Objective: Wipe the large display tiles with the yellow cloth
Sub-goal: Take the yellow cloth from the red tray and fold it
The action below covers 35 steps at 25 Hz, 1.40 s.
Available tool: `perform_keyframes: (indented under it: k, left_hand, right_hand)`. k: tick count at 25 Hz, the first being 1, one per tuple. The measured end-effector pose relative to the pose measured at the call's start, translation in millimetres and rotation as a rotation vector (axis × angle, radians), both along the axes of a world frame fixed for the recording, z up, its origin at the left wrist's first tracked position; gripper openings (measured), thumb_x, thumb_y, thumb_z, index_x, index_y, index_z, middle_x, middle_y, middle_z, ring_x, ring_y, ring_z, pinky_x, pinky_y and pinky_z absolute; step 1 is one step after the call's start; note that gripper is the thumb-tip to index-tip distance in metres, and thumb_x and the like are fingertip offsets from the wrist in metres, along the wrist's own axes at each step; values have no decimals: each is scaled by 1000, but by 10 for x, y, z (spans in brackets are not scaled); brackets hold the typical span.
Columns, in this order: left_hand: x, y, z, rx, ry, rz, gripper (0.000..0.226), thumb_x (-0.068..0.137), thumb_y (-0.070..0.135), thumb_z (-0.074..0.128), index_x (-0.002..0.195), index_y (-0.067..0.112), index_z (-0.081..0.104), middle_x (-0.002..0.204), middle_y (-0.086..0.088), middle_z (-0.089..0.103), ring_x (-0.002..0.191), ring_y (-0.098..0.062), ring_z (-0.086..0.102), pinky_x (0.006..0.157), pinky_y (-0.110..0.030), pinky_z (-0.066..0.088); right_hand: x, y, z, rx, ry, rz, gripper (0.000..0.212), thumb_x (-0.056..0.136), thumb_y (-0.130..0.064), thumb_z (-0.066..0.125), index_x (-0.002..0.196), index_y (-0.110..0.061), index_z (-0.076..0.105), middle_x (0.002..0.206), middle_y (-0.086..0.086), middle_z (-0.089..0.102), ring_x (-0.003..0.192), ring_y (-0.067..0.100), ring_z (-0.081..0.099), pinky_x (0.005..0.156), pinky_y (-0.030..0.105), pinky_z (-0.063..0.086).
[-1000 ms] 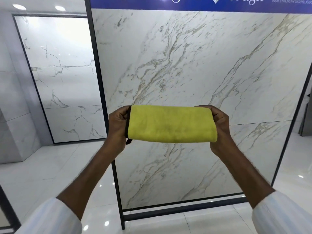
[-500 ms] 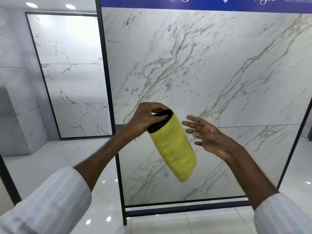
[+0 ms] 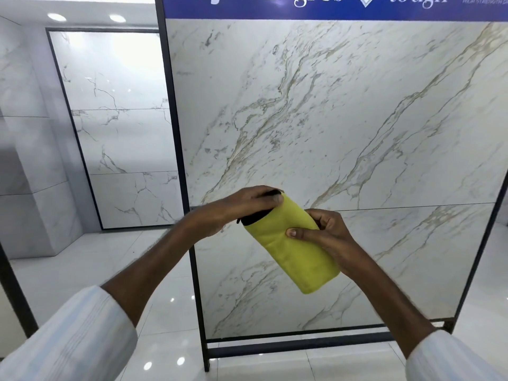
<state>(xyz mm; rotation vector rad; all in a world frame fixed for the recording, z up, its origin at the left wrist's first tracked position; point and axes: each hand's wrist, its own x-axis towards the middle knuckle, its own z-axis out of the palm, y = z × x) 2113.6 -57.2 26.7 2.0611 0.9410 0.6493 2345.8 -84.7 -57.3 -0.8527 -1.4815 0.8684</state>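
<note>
A folded yellow cloth [image 3: 297,254] with a black edge hangs slanted in front of me, clear of the tiles. My left hand [image 3: 242,207] pinches its upper black-edged end from above. My right hand [image 3: 327,235] grips its middle from the right side, thumb across the front. Behind them stands the large display tile [image 3: 330,119], white marble with gold-grey veins, in a black metal frame [image 3: 189,215]. A horizontal joint splits it into an upper and a lower panel just behind my hands.
A blue brand banner [image 3: 330,6] tops the frame. A second framed marble tile panel [image 3: 118,127] stands further back on the left. Glossy white floor tiles [image 3: 82,270] lie below, and grey stone-look wall cladding [image 3: 22,160] steps out at the far left.
The cloth went from held flat between both hands to hanging from my left hand alone. My right hand, which had let go and spread open, has now closed on the cloth's middle.
</note>
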Motion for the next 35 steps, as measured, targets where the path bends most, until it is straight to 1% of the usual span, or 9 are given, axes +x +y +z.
perform_keyframes:
  k: [3, 6, 10, 13, 16, 21, 26, 31, 35]
  left_hand:
    - [66, 72, -67, 302, 69, 49, 60, 81, 66, 80, 123, 24, 66, 108, 5, 73, 97, -8, 70, 81, -35, 60]
    - [120, 171, -153, 484, -189, 145, 72, 64, 67, 85, 89, 2, 69, 83, -20, 67, 71, -15, 59, 63, -36, 45]
    - [163, 179, -155, 458, -427, 218, 66, 56, 60, 91, 80, 2, 70, 78, -25, 64, 67, -17, 57, 62, -38, 44]
    - [176, 199, -137, 427, -421, 248, 69, 52, 61, 92, 82, 3, 72, 83, -27, 65, 70, -20, 59, 65, -40, 45]
    - [178, 239, -151, 343, -464, 239, 65, 52, 57, 94, 85, 5, 76, 88, -26, 71, 75, -26, 65, 67, -48, 52]
    - [314, 225, -179, 179, -575, 241, 81, 54, 46, 100, 97, -16, 70, 87, -23, 68, 80, -28, 64, 75, -43, 50]
    - [230, 313, -293, 341, -444, 249, 54, 57, 59, 92, 78, 11, 78, 82, -25, 71, 72, -34, 67, 66, -49, 50]
    - [291, 392, -158, 422, -419, 261, 72, 58, 67, 90, 83, 1, 75, 81, -26, 68, 72, -34, 68, 65, -59, 54]
    - [143, 549, 47, 487, -364, 243, 69, 60, 65, 91, 81, 1, 74, 75, -23, 65, 65, -19, 59, 58, -39, 44]
  right_hand:
    - [-8, 18, 86, 48, 2, -36, 27, 74, -5, 88, 100, -5, 78, 96, 17, 78, 88, 36, 76, 76, 47, 63]
    - [-23, -1, 127, 68, -36, -55, 37, 76, -16, 88, 111, -16, 77, 103, 6, 79, 96, 28, 76, 81, 47, 64]
    - [1, -95, 32, 24, -211, -151, 54, 72, -39, 90, 120, -33, 67, 107, -20, 74, 95, 3, 73, 74, 26, 60]
    - [89, -116, -49, 38, -252, -225, 47, 68, -44, 91, 108, -29, 72, 100, -14, 76, 89, 8, 74, 72, 31, 62]
    - [181, -161, -48, -32, -20, 34, 46, 62, -31, 101, 101, -19, 81, 105, 6, 79, 94, 25, 77, 74, 40, 64]
    - [166, -204, -124, -350, 446, 404, 82, 19, -43, 108, 91, -10, 85, 99, 17, 79, 80, 31, 78, 59, 40, 63]
    - [350, 13, -308, 342, -604, -499, 57, 69, -85, 69, 78, -30, 62, 66, -8, 65, 70, 19, 63, 65, 35, 52]
    - [248, 11, 4, 177, -387, -215, 40, 80, -48, 86, 110, -40, 61, 96, -19, 72, 88, 1, 70, 71, 17, 52]
    - [-94, 224, 310, 204, -114, -59, 49, 87, -10, 82, 121, -29, 51, 113, -7, 66, 102, 0, 64, 76, 17, 52]
